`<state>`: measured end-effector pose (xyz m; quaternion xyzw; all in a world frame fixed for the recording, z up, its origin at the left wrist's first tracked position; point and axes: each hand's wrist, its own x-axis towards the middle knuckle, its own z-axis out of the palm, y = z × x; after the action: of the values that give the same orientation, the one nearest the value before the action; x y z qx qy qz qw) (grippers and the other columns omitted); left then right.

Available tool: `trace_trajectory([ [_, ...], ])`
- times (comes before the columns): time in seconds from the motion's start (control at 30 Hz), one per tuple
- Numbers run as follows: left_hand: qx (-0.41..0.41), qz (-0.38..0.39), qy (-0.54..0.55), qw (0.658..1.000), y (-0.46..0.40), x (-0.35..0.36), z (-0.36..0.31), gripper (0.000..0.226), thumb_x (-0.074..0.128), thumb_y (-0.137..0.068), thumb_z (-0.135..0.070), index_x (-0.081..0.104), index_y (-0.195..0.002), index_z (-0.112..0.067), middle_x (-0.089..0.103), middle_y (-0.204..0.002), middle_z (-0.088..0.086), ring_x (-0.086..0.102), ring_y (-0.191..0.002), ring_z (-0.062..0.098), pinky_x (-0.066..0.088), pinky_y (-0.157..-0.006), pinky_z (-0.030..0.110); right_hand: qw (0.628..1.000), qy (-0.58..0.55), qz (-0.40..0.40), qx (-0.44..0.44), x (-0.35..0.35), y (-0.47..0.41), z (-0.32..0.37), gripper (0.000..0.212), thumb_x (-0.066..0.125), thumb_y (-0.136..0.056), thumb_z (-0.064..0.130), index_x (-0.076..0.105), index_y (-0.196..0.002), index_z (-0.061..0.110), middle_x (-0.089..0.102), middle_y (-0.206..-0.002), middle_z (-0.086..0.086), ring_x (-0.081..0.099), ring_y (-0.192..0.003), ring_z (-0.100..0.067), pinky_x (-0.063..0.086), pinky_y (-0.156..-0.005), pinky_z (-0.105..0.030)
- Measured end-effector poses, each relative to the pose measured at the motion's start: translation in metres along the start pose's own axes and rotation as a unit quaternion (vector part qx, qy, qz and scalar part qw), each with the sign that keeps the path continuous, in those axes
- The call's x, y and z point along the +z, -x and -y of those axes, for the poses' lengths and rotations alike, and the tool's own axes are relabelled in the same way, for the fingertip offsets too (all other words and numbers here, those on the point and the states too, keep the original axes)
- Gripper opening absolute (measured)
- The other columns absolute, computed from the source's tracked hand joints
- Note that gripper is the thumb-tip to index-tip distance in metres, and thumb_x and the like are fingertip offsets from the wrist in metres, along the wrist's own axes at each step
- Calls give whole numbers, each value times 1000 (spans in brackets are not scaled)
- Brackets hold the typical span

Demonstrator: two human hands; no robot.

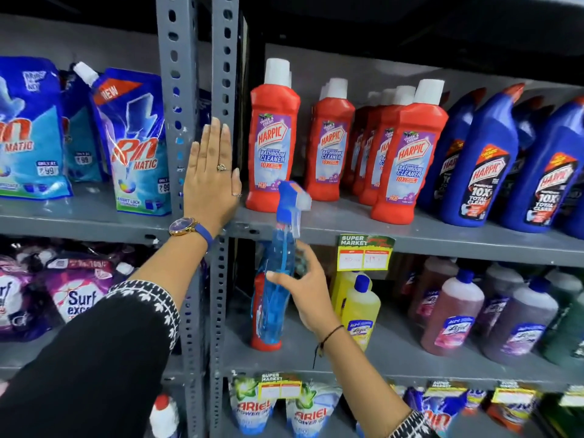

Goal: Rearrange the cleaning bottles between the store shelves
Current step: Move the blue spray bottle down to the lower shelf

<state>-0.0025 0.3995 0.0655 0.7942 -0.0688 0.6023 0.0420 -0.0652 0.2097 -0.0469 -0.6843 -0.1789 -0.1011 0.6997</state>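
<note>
My right hand (305,287) grips a clear blue spray bottle (278,273) with a blue and white trigger head, held upright in front of the grey shelf edge (442,240). Behind the spray bottle a red bottle (259,311) stands on the middle shelf. My left hand (211,181) is flat and open, fingers up, resting against the grey perforated upright post (225,74). Just right of that hand, red Harpic bathroom cleaner bottles (271,140) with white caps stand on the upper shelf, and blue Harpic bottles (480,165) stand further right.
Blue Rin Matic pouches (136,147) fill the upper left shelf, purple Surf Excel packs (79,289) the one below. Yellow (360,311) and brownish Lizol bottles (452,314) stand on the middle right shelf. Ariel pouches (252,406) sit on the bottom shelf. A price tag (365,252) hangs from the shelf edge.
</note>
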Motion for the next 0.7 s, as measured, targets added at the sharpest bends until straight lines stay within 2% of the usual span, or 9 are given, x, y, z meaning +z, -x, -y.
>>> trace_trajectory([
  [0.13,5,-10,-5,1000,2,3,2,66,43,-91,-15,15,-148,3,17,-154,21,12,-143,29,-1,-117,32,997,50,26,61,-16,11,-52,65,85,-60,20,53,-117,24,65,-117,-2,63,-109,-20,51,-95,-47],
  [0.23,7,-19,-3,1000,2,4,3,66,44,-91,-14,16,-147,3,18,-153,22,13,-142,29,0,-117,32,991,98,23,83,-29,17,-85,67,86,-58,21,52,-117,26,67,-114,0,64,-106,-18,52,-94,-45],
  [0.3,10,-24,-2,1000,2,5,3,66,44,-90,-14,18,-147,4,19,-153,22,14,-142,30,0,-117,33,988,114,19,99,-38,19,-103,70,86,-57,21,52,-118,22,66,-114,-1,64,-106,-20,53,-93,-45],
  [0.37,8,-28,0,1000,2,5,3,66,45,-89,-14,19,-147,4,20,-152,23,15,-142,31,0,-117,32,984,140,6,106,-46,19,-118,67,89,-58,19,52,-114,22,66,-110,3,64,-102,-17,55,-88,-36],
  [0.47,8,-35,0,999,2,5,3,65,45,-89,-13,20,-146,5,21,-152,23,16,-142,31,0,-117,32,975,192,-40,102,-53,16,-133,64,91,-58,20,48,-102,36,63,-102,15,63,-91,0,51,-72,-11],
  [0.53,7,-38,2,999,2,6,3,65,44,-89,-13,20,-146,5,22,-152,23,17,-141,32,0,-117,32,969,207,-87,103,-57,9,-141,64,92,-57,19,46,-99,36,61,-98,16,61,-87,2,48,-67,-7],
  [0.57,7,-37,2,999,3,6,3,65,44,-89,-13,20,-146,5,22,-152,23,17,-141,32,1,-117,33,965,212,-113,104,-58,5,-145,64,92,-57,19,47,-101,31,61,-100,12,62,-89,-6,49,-70,-11],
  [0.67,8,-39,0,999,3,6,3,65,46,-87,-13,22,-145,6,23,-151,24,18,-141,32,2,-117,33,942,266,-176,107,-58,-7,-153,71,92,-58,23,52,-114,5,58,-111,-12,56,-103,-28,49,-84,-36],
  [0.7,9,-42,1,999,2,6,3,65,46,-87,-13,23,-145,6,24,-151,25,18,-141,33,2,-117,33,930,295,-186,113,-57,-10,-156,74,91,-59,27,52,-116,2,56,-112,-16,53,-105,-32,46,-85,-37],
])
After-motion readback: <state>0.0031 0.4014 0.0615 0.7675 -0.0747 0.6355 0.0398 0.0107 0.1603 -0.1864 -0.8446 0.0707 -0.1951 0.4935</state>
